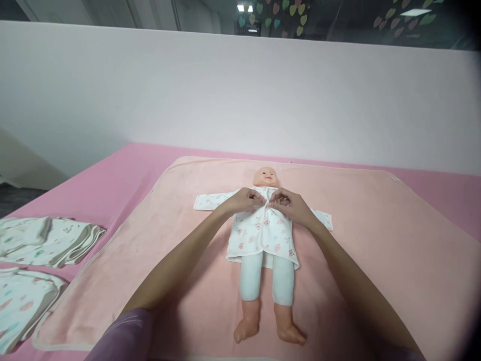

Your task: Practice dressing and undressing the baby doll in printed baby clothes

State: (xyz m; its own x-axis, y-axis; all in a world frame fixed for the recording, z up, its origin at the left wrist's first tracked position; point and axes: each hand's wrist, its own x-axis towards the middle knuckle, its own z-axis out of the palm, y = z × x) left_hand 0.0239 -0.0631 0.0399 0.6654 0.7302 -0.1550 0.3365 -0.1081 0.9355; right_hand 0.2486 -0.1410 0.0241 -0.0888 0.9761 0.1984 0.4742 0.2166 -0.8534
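A baby doll [268, 176] lies on its back, feet toward me, dressed in a white printed baby shirt [263, 233] and light leggings [251, 276]. The shirt's long sleeves stretch out to both sides. At the upper chest, my left hand [248, 199] pinches one side of the shirt's front opening. My right hand [287, 204] pinches the other side, close beside it. Both sets of fingertips almost meet at the middle seam; any fastener between them is hidden. Below the hands the front edges lie together down to the hem.
Under the doll spreads a peach blanket [169, 301] on a pink mat [124, 165]. Folded printed cloths [71, 238] and another folded cloth [26, 301] lie at the left. A white wall [240, 95] rises behind, with glass and heart stickers above.
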